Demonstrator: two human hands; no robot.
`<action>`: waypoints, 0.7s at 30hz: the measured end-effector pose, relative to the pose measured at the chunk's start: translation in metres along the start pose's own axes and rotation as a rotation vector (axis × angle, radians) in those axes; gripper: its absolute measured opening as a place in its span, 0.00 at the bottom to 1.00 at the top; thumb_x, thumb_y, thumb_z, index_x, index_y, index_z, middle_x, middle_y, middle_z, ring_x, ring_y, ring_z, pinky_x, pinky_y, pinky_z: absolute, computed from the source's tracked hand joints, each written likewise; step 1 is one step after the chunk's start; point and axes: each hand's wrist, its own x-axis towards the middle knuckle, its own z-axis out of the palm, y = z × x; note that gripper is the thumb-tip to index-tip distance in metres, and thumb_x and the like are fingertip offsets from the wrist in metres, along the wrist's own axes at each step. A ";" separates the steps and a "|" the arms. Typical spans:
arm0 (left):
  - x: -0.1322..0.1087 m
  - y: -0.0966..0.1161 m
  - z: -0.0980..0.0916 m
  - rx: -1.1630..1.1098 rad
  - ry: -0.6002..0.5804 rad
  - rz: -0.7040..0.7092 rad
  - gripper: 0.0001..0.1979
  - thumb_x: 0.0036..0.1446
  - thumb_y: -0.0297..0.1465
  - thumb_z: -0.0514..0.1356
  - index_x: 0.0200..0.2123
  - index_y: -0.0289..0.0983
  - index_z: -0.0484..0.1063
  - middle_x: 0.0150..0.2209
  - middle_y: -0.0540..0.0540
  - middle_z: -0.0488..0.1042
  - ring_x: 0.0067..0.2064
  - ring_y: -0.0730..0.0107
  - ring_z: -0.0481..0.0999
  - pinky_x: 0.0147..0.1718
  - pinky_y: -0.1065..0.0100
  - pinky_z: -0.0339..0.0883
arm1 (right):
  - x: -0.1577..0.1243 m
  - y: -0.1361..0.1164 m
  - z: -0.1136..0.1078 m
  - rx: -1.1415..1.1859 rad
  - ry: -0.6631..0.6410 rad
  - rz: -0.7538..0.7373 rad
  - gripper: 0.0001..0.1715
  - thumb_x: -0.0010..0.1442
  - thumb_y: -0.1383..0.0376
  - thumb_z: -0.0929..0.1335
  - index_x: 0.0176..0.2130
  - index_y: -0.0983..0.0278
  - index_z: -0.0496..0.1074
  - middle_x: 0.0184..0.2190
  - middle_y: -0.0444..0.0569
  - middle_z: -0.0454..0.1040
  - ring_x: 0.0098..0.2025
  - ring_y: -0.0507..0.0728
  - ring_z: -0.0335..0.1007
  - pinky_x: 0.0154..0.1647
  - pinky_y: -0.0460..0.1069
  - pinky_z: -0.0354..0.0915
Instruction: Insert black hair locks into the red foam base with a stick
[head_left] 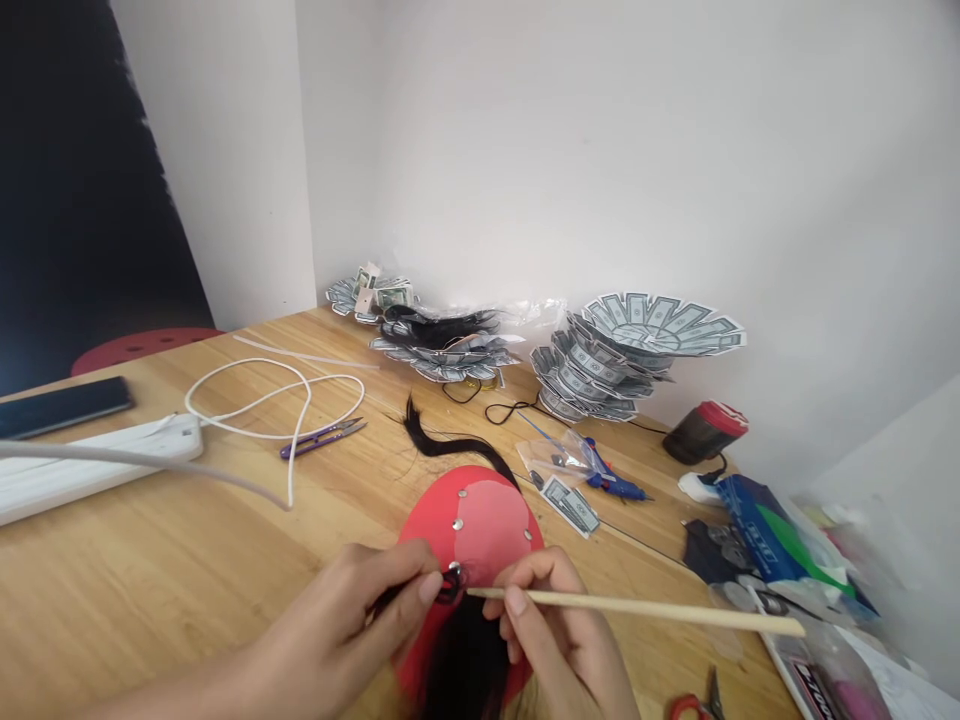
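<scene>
In the head view my left hand (pixel 367 610) pinches a looped lock of black hair (pixel 451 586) between thumb and fingers. My right hand (pixel 559 630) grips a thin wooden stick (pixel 667 607), its tapered tip pointing left, close to the loop. Beneath both hands lies a red oval piece (pixel 427 515) with a paler pink patch (pixel 491 520) and several small silver studs (pixel 457 524). More black hair (pixel 465 655) hangs over its near part. From its far edge another black lock (pixel 450 443) curves across the table. My right fingers partly hide the oval.
Purple thread snips (pixel 322 438), a white cable (pixel 247 432) and a power strip (pixel 97 465) lie left. Behind stand stacked bowls of printed banknotes (pixel 592 370). On the right are a blue glue gun (pixel 619 485), a black-and-red cup-shaped object (pixel 705 432), packets (pixel 787 545) and red-handled scissors (pixel 697 705).
</scene>
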 end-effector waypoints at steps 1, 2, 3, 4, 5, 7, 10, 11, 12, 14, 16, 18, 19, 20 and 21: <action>0.002 -0.002 -0.001 -0.041 -0.070 -0.106 0.22 0.74 0.39 0.45 0.29 0.39 0.67 0.21 0.55 0.66 0.22 0.75 0.67 0.22 0.77 0.61 | 0.000 -0.001 -0.001 0.011 0.011 0.030 0.21 0.66 0.47 0.68 0.35 0.61 0.72 0.28 0.46 0.78 0.26 0.51 0.70 0.27 0.42 0.65; 0.003 -0.004 -0.002 -0.069 -0.145 -0.199 0.22 0.74 0.41 0.46 0.28 0.39 0.66 0.22 0.55 0.64 0.24 0.74 0.65 0.23 0.76 0.60 | 0.001 -0.002 -0.001 0.015 0.025 0.058 0.23 0.65 0.44 0.68 0.34 0.61 0.71 0.28 0.45 0.78 0.26 0.51 0.69 0.27 0.42 0.65; 0.004 -0.006 -0.002 -0.088 -0.214 -0.275 0.22 0.73 0.43 0.47 0.28 0.39 0.65 0.23 0.55 0.62 0.25 0.74 0.63 0.24 0.75 0.58 | 0.001 -0.002 -0.001 0.011 0.036 0.079 0.25 0.64 0.43 0.68 0.33 0.61 0.71 0.28 0.45 0.77 0.26 0.51 0.69 0.28 0.43 0.65; 0.005 -0.007 -0.003 -0.098 -0.268 -0.331 0.22 0.72 0.44 0.47 0.28 0.39 0.64 0.24 0.55 0.61 0.26 0.73 0.61 0.25 0.74 0.57 | 0.001 -0.003 -0.001 0.004 0.034 0.091 0.27 0.63 0.41 0.68 0.33 0.61 0.71 0.28 0.45 0.77 0.26 0.51 0.68 0.28 0.44 0.65; 0.005 -0.008 -0.003 -0.104 -0.307 -0.366 0.22 0.72 0.44 0.46 0.28 0.39 0.63 0.24 0.55 0.60 0.27 0.72 0.60 0.26 0.73 0.56 | 0.002 -0.004 -0.002 -0.006 0.028 0.099 0.27 0.63 0.40 0.68 0.33 0.62 0.71 0.28 0.45 0.77 0.27 0.51 0.68 0.29 0.44 0.64; 0.006 -0.009 -0.001 -0.098 -0.351 -0.386 0.22 0.71 0.45 0.44 0.28 0.39 0.62 0.25 0.55 0.59 0.27 0.72 0.59 0.26 0.72 0.54 | 0.002 -0.004 -0.002 -0.020 -0.004 0.100 0.28 0.64 0.40 0.66 0.34 0.62 0.71 0.29 0.45 0.76 0.27 0.51 0.68 0.29 0.44 0.64; 0.007 -0.008 0.002 -0.053 -0.377 -0.388 0.21 0.70 0.44 0.44 0.27 0.40 0.60 0.23 0.55 0.57 0.26 0.71 0.58 0.26 0.71 0.53 | 0.004 -0.004 -0.001 -0.013 -0.019 0.091 0.28 0.64 0.40 0.66 0.35 0.61 0.70 0.29 0.45 0.76 0.27 0.51 0.67 0.30 0.45 0.64; 0.007 -0.007 0.004 -0.031 -0.378 -0.387 0.20 0.69 0.43 0.44 0.27 0.40 0.60 0.23 0.55 0.57 0.25 0.71 0.58 0.25 0.71 0.53 | 0.004 -0.005 -0.001 -0.007 -0.014 0.086 0.28 0.64 0.40 0.66 0.34 0.61 0.70 0.29 0.45 0.76 0.27 0.51 0.67 0.30 0.45 0.64; 0.008 -0.006 0.005 -0.004 -0.378 -0.386 0.20 0.69 0.42 0.44 0.27 0.40 0.60 0.23 0.55 0.57 0.25 0.71 0.58 0.26 0.71 0.52 | 0.003 -0.006 0.000 0.000 -0.004 0.081 0.28 0.63 0.40 0.67 0.34 0.61 0.70 0.29 0.44 0.75 0.27 0.50 0.67 0.30 0.45 0.64; 0.011 -0.004 0.006 0.058 -0.381 -0.383 0.19 0.69 0.39 0.44 0.27 0.40 0.61 0.22 0.55 0.59 0.25 0.71 0.60 0.26 0.70 0.53 | 0.003 -0.009 0.003 0.017 0.034 0.082 0.29 0.62 0.39 0.68 0.32 0.62 0.71 0.27 0.44 0.75 0.27 0.50 0.66 0.29 0.44 0.63; 0.013 -0.002 0.007 0.123 -0.388 -0.369 0.18 0.69 0.38 0.44 0.28 0.40 0.63 0.22 0.54 0.61 0.24 0.71 0.61 0.26 0.71 0.53 | 0.002 -0.013 0.005 0.036 0.066 0.087 0.29 0.59 0.39 0.70 0.32 0.62 0.71 0.26 0.43 0.75 0.26 0.50 0.66 0.29 0.44 0.63; 0.016 0.000 0.007 0.197 -0.398 -0.345 0.18 0.69 0.36 0.44 0.28 0.40 0.65 0.21 0.54 0.63 0.23 0.71 0.63 0.25 0.70 0.52 | 0.002 -0.015 0.007 0.054 0.081 0.088 0.30 0.58 0.39 0.71 0.31 0.62 0.71 0.26 0.43 0.76 0.25 0.50 0.66 0.28 0.44 0.62; 0.017 0.002 0.006 0.238 -0.406 -0.326 0.18 0.68 0.34 0.45 0.28 0.40 0.66 0.21 0.53 0.64 0.23 0.71 0.63 0.25 0.70 0.51 | 0.003 -0.016 0.008 0.065 0.083 0.084 0.30 0.58 0.39 0.71 0.31 0.62 0.71 0.25 0.43 0.76 0.25 0.50 0.66 0.28 0.44 0.62; 0.018 0.004 0.005 0.282 -0.415 -0.301 0.17 0.68 0.33 0.46 0.28 0.40 0.68 0.21 0.53 0.66 0.22 0.71 0.65 0.25 0.69 0.50 | 0.003 -0.016 0.008 0.077 0.085 0.080 0.30 0.58 0.39 0.71 0.31 0.62 0.71 0.25 0.43 0.76 0.25 0.50 0.66 0.27 0.44 0.62; 0.019 0.005 0.004 0.327 -0.426 -0.274 0.17 0.68 0.31 0.46 0.29 0.40 0.69 0.21 0.52 0.69 0.22 0.70 0.67 0.24 0.68 0.49 | 0.004 -0.016 0.009 0.091 0.086 0.073 0.29 0.58 0.39 0.71 0.31 0.62 0.71 0.25 0.44 0.76 0.25 0.50 0.66 0.27 0.44 0.61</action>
